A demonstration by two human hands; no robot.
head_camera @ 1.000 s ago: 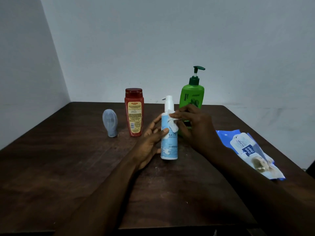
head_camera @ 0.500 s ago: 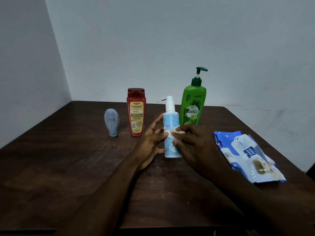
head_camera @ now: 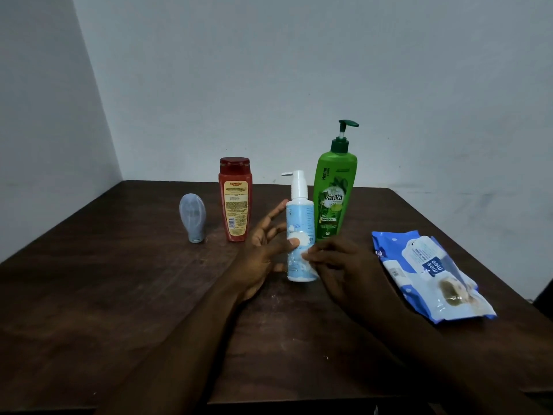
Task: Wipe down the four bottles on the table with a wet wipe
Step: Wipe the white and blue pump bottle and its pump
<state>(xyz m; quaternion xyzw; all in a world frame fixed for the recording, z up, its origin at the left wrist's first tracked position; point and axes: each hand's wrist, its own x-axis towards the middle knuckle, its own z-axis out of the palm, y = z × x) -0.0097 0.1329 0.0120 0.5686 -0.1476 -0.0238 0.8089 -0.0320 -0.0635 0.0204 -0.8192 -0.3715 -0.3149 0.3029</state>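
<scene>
1. Head view: a white-and-blue spray bottle (head_camera: 300, 235) stands upright near the middle of the dark wooden bench (head_camera: 89, 295), between the two hands.
2. The left hand (head_camera: 263, 256) steadies it from the left, thumb pressed on the front label, the other fingers spread open beside and behind the bottle; its grip is loose, not wrapped round.
3. The right hand (head_camera: 344, 271) presses a small white wet wipe (head_camera: 308, 253) against the bottle's lower right side with pinched fingertips; most of the wipe is hidden under the fingers.
4. Behind stand a green pump bottle (head_camera: 333, 199), close to the spray bottle, a red bottle (head_camera: 235, 202) and, furthest left, a small grey tube (head_camera: 193, 218) standing on its cap.
5. A blue wipes pack (head_camera: 431, 274) lies flat at the right; its small print is unreadable.
6. Both forearms are cut off by the bottom edge.
</scene>
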